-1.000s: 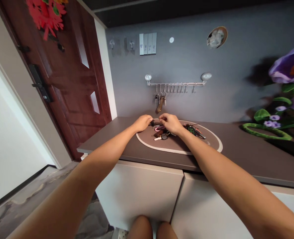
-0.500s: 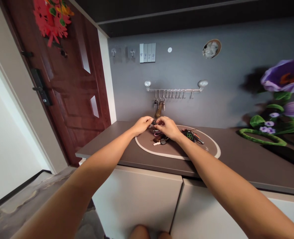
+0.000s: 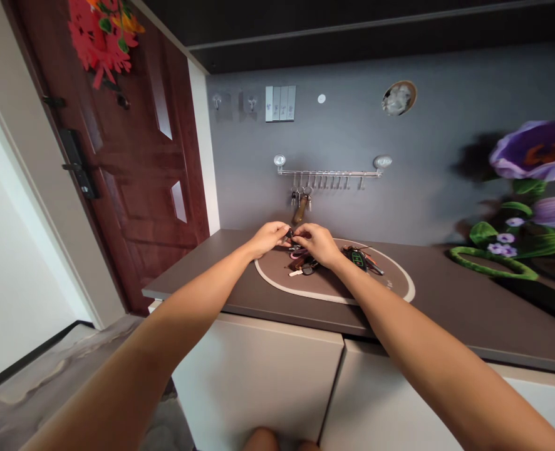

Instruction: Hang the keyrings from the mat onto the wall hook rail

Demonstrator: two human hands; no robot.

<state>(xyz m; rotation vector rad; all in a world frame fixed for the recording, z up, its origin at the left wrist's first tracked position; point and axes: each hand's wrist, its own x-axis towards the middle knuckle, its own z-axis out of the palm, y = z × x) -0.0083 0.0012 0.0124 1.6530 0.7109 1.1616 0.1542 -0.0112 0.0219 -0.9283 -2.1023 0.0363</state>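
Note:
Above the left part of an oval brown mat (image 3: 277, 287) with a pale rim, my left hand (image 3: 269, 239) pinches a small dark item (image 3: 289, 233), too small to name. My right hand (image 3: 319, 244) is closed at the other side of the same item, thumb and fingertips together. Below the hands lie keys and small objects (image 3: 300, 268), one with a white tip. Right of my right hand, a pile with a black and green piece (image 3: 358, 258) rests on the mat. Several keys and a brown fob (image 3: 300, 208) hang from the wall rail (image 3: 329, 173).
A purple flower decoration (image 3: 535, 153) with a green looped base stands at the right of the counter (image 3: 456, 313). A dark red door (image 3: 136, 188) is at the left. A dark shelf (image 3: 352, 37) overhangs the top. White cabinet doors (image 3: 259, 376) lie below.
The view has shifted slightly. Both hands stay together over the mat, with the fingers of my right hand drawn closer around the small dark item.

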